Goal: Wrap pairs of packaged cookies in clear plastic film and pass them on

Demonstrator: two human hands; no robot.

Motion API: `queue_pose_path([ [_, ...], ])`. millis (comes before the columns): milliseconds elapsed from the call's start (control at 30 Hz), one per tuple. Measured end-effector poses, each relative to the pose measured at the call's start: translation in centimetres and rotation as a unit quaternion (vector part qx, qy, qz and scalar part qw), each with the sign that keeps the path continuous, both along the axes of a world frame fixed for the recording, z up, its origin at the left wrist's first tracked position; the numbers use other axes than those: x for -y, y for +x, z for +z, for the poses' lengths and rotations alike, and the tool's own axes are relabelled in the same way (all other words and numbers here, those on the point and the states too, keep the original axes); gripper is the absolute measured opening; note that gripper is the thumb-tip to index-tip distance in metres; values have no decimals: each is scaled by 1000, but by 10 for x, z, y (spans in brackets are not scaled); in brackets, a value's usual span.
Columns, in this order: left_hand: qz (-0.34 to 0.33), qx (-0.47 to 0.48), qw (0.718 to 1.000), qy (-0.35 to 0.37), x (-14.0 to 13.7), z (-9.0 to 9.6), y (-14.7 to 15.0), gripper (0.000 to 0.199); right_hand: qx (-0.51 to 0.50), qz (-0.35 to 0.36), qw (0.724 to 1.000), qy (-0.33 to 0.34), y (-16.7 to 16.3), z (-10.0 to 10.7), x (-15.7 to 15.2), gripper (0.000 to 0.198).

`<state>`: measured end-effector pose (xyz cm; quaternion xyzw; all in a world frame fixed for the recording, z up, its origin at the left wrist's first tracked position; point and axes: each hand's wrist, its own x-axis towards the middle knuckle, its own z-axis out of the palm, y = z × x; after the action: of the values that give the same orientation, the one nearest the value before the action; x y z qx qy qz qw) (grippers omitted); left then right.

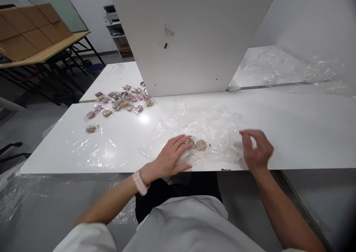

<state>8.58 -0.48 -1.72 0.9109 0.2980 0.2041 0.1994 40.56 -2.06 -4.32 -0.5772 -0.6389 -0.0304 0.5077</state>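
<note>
A small round wrapped cookie [201,145] lies on a crumpled clear plastic film [178,122] near the table's front edge. My left hand [172,156], with a pink band at the wrist, lies over the film with its fingers stretched out. Its fingertips touch a second small wrapped piece [189,141], partly hidden under them, left of the cookie. At the film's right side, my right hand [258,150] is raised with thumb and forefinger pinched together. The hand is slightly blurred, and what it pinches, if anything, cannot be made out.
Several wrapped snacks [122,101] in tan and pink lie in a loose pile on the white table [292,133], with a single wrapped piece [91,129] nearer. Behind stands a white panel [191,40]. More clear film [278,68] lies back right. Cardboard boxes [30,29] stand far left.
</note>
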Motion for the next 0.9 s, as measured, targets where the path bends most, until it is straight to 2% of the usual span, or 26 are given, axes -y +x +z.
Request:
queue_pose_path([
  [67, 37, -4, 999, -18, 22, -3, -29, 45, 50, 60, 997, -7, -6, -1, 33, 13],
  [133, 102, 23, 994, -34, 37, -12, -50, 27, 123, 117, 984, -54, -11, -7, 57, 20],
  [233, 149, 74, 986, -19, 43, -25, -61, 10, 160, 149, 972, -91, -12, -17, 70, 14],
  [333, 144, 109, 984, -3, 39, -27, -59, 13, 118, 155, 974, -113, -5, -16, 67, 9],
  [400, 137, 102, 985, -23, 37, -24, -58, 11, 104, 159, 971, -144, 0, -12, 66, 7],
  [500, 123, 63, 990, -23, 38, -22, -60, 26, 133, 180, 959, -172, 3, -10, 67, 23],
  [533, 121, 59, 991, -7, 39, -23, -61, 23, 146, 186, 957, -167, 3, -11, 68, 25],
  [600, 119, 72, 990, 26, 41, -22, -62, 9, 152, 199, 956, -150, 3, -11, 70, 15],
  [633, 119, 82, 989, 30, 41, -20, -63, 8, 145, 207, 956, -148, 3, -8, 71, 12],
  [767, 155, 106, 982, -15, 28, 4, -61, 13, 78, 210, 949, -222, 3, 18, 59, 18],
  [833, 184, 83, 979, -23, 10, 19, -56, 20, 44, 183, 941, -281, 3, 32, 39, 25],
  [900, 212, 31, 977, -20, -13, 26, -47, 25, 32, 146, 931, -333, 3, 36, 12, 31],
])
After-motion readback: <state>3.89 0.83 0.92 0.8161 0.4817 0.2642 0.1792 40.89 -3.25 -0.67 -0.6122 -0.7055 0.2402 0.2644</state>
